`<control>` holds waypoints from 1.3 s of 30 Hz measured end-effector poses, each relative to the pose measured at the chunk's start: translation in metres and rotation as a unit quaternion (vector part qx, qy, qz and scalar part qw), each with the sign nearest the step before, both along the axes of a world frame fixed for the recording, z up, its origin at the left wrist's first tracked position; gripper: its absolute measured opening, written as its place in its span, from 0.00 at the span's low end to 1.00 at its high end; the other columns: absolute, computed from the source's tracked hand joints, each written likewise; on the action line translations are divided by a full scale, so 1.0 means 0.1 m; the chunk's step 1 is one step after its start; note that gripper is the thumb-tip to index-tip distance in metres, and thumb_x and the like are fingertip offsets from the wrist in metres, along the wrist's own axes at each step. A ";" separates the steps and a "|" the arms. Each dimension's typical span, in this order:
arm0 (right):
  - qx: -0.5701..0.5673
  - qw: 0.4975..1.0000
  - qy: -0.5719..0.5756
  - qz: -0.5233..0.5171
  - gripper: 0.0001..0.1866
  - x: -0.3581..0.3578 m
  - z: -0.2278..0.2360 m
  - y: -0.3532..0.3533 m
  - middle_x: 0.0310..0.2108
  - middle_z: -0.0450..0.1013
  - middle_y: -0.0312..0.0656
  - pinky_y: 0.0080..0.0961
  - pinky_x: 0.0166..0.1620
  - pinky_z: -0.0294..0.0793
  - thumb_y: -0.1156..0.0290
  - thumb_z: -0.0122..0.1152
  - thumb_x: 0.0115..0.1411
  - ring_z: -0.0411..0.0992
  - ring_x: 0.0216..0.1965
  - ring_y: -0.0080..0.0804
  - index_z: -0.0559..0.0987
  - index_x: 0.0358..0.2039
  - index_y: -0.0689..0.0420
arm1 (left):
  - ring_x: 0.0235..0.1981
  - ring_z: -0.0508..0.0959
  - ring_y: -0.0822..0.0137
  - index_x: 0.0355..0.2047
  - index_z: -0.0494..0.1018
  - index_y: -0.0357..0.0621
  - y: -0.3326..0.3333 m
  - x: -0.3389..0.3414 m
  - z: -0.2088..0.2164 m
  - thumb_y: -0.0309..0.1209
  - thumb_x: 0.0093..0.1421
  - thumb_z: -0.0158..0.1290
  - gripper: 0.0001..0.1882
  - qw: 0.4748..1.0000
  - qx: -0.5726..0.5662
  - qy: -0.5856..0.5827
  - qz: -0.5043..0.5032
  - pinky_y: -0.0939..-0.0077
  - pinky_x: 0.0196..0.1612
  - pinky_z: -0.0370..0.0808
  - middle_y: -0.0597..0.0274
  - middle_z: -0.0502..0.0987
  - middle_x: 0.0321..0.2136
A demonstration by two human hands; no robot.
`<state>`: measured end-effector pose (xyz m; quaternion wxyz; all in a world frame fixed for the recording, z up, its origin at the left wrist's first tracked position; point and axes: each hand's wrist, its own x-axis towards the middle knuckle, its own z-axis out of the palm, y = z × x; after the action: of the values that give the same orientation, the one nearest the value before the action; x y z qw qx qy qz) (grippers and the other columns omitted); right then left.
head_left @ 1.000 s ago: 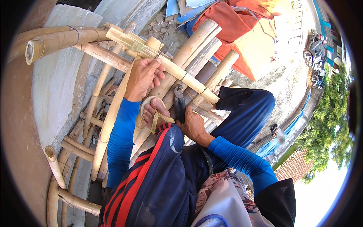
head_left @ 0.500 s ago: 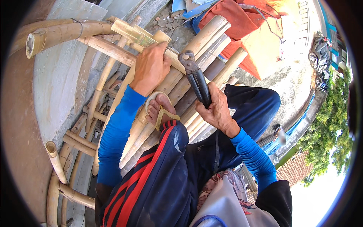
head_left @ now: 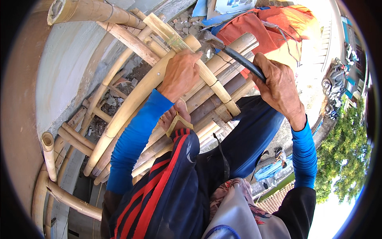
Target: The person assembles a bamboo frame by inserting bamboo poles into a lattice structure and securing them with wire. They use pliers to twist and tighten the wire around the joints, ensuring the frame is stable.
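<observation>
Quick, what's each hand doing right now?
Left hand: closed around a bamboo pole.
Right hand: closed on the handles of dark pliers.

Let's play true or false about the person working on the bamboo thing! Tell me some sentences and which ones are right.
1. The left hand grips a bamboo pole. True.
2. The right hand is empty. False: it holds a dark-handled tool.
3. Both forearms wear blue sleeves. True.
4. The cloth behind the bamboo is green. False: it is orange-red.
5. A foot in a sandal rests on the bamboo poles. True.
6. The tool's head points at the person's knee. False: it points away, toward the bamboo frame.
</observation>
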<state>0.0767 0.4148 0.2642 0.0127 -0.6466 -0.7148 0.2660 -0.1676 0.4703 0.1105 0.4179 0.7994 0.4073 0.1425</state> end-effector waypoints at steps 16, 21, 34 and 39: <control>0.012 0.917 -0.270 0.294 0.22 -0.08 0.04 0.72 0.40 0.72 0.52 0.37 0.31 0.81 0.79 0.58 0.58 0.78 0.39 0.47 0.77 0.53 0.48 | 0.33 0.81 0.46 0.70 0.53 0.29 -0.73 0.49 0.22 0.28 0.64 0.54 0.37 0.986 -0.061 0.048 0.151 0.57 0.32 0.81 0.38 0.70 0.48; 0.022 0.888 -0.307 0.343 0.27 -0.12 -0.04 0.79 0.48 0.71 0.50 0.34 0.34 0.83 0.78 0.59 0.58 0.77 0.45 0.45 0.77 0.58 0.44 | 0.44 0.79 0.42 0.63 0.60 0.29 -0.88 0.46 0.17 0.26 0.64 0.53 0.29 0.973 -0.086 -0.069 0.205 0.54 0.43 0.81 0.39 0.69 0.50; 0.042 0.796 -0.457 0.395 0.37 -0.38 -0.06 0.66 0.71 0.53 0.60 0.47 0.67 0.65 0.75 0.55 0.62 0.64 0.62 0.58 0.62 0.72 0.43 | 0.41 0.77 0.39 0.54 0.68 0.32 -0.94 0.39 0.07 0.18 0.62 0.51 0.19 0.907 -0.080 -0.285 0.300 0.52 0.44 0.75 0.40 0.73 0.42; 0.054 0.766 -0.489 0.413 0.37 -0.32 -0.13 0.51 0.69 0.55 0.59 0.38 0.56 0.67 0.70 0.55 0.62 0.64 0.55 0.43 0.62 0.73 0.42 | 0.34 0.77 0.43 0.52 0.70 0.35 -0.87 0.48 0.11 0.15 0.60 0.52 0.18 0.891 -0.088 -0.299 0.329 0.55 0.38 0.75 0.43 0.73 0.36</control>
<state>0.0446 0.4654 0.2512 -0.4151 -0.3299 -0.8352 -0.1459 -0.1195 0.3828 0.1214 0.5173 0.4993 0.5141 0.4677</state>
